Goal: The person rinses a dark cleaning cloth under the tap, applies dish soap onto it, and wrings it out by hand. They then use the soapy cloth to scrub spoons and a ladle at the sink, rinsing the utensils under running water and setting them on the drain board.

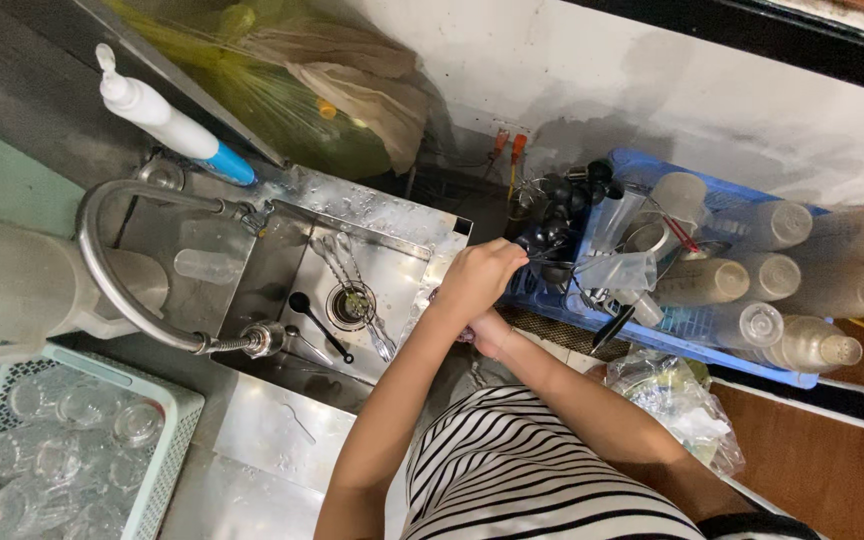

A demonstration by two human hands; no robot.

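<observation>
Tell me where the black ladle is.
In the head view the black ladle lies in the sink, left of the drain and the metal utensils lying across it, under the faucet.

Your left hand (477, 277) covers most of your right hand (489, 335), so you can't tell what either grips; the basket (42, 465) of glass lids runs off the frame's bottom-left, and the spoons (552, 215) blur into a dark clump

Beside the wet, shiny steel sink (282, 265) with its polished metal tap (117, 270), the blue plastic crate (652, 335) held cloudy, matt plastic cups (752, 325); beyond the sink lay crinkled yellow plastic bag (252, 80).
</observation>
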